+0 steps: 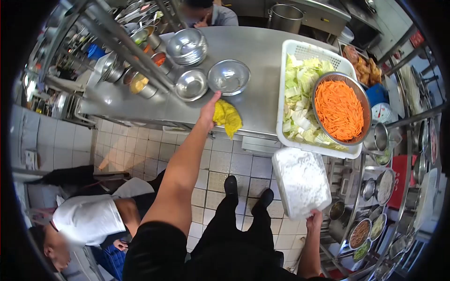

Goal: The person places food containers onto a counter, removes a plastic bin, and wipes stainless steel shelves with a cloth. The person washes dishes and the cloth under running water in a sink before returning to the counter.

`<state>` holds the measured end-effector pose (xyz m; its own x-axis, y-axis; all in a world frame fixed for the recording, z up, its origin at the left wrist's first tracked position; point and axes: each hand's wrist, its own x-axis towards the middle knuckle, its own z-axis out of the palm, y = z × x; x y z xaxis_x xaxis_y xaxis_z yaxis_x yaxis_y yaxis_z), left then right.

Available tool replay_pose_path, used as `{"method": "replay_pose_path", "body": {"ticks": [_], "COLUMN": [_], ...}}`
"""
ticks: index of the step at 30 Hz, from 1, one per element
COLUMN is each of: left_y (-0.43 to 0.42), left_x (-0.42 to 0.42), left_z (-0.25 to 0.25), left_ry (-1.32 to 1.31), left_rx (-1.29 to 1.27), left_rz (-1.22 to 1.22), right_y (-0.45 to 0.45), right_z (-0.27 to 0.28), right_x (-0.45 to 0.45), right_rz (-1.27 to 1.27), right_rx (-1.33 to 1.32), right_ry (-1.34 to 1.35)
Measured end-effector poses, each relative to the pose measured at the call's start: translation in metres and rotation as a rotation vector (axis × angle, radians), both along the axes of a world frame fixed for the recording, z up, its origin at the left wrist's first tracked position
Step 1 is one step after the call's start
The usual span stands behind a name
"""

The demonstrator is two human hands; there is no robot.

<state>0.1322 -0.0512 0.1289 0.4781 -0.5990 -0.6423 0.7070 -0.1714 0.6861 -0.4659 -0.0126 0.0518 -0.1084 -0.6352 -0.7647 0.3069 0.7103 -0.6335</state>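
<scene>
My left hand (209, 111) is closed on a crumpled yellow cloth (227, 117) at the front edge of the steel counter (258, 84). Its fingertips lie close to the rim of a shiny metal bowl (229, 77); whether they touch it I cannot tell. A smaller metal bowl (191, 85) stands just to the left. Low on the right, my right hand (315, 219) grips the near edge of a white plastic tub (302, 182) filled with white powder. The tub is off the counter, just below a white basket (280, 103) of chopped cabbage (300, 84).
A metal colander (368, 126) of shredded carrot (338, 110) rests on the cabbage basket. Stacked bowls (187, 47) stand at the back left. Shelves with food bowls (360, 233) line the right. One person (89, 220) is at lower left, another (220, 16) behind the counter.
</scene>
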Motion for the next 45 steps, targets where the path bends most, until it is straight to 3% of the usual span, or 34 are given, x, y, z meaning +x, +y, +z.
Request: {"method": "replay_pose_path", "body": {"ticks": [6, 11, 17, 21, 25, 29, 33, 37, 39, 45], "left_y": [0.025, 0.091, 0.193, 0.25, 0.303, 0.334, 0.374, 0.38, 0.391, 0.399], "left_x": [-0.016, -0.033, -0.019, -0.019, -0.03, -0.055, -0.068, -0.085, -0.083, -0.076], "left_z": [0.011, 0.024, 0.042, 0.038, 0.003, -0.017, -0.09, -0.075, -0.094, -0.079], "left_ry": [0.101, 0.201, 0.123, 0.086, 0.137, 0.194, 0.341, 0.42, 0.466, 0.369], "left_rx": [-0.147, -0.399, -0.405, -0.395, -0.344, -0.314, -0.273, -0.25, -0.244, -0.254], "left_rz": [-0.065, 0.013, 0.199, 0.246, 0.376, 0.363, 0.376, 0.252, 0.239, 0.115], "right_y": [0.017, 0.013, 0.016, 0.027, 0.026, 0.024, 0.029, 0.027, 0.024, -0.007], "right_z": [0.09, 0.085, 0.105, 0.112, 0.105, 0.116, 0.127, 0.111, 0.114, 0.114], "right_x": [-0.039, -0.03, 0.075, 0.147, 0.196, 0.245, 0.303, 0.336, 0.361, 0.417], "right_rz": [0.246, 0.437, 0.509, 0.439, 0.469, 0.297, 0.137, 0.087, 0.037, -0.043], "right_rx": [-0.131, -0.118, -0.023, -0.016, -0.049, -0.026, -0.039, -0.08, -0.087, -0.145], "right_ry": [0.072, -0.002, -0.262, -0.376, -0.38, -0.338, -0.323, -0.433, -0.432, -0.448]}}
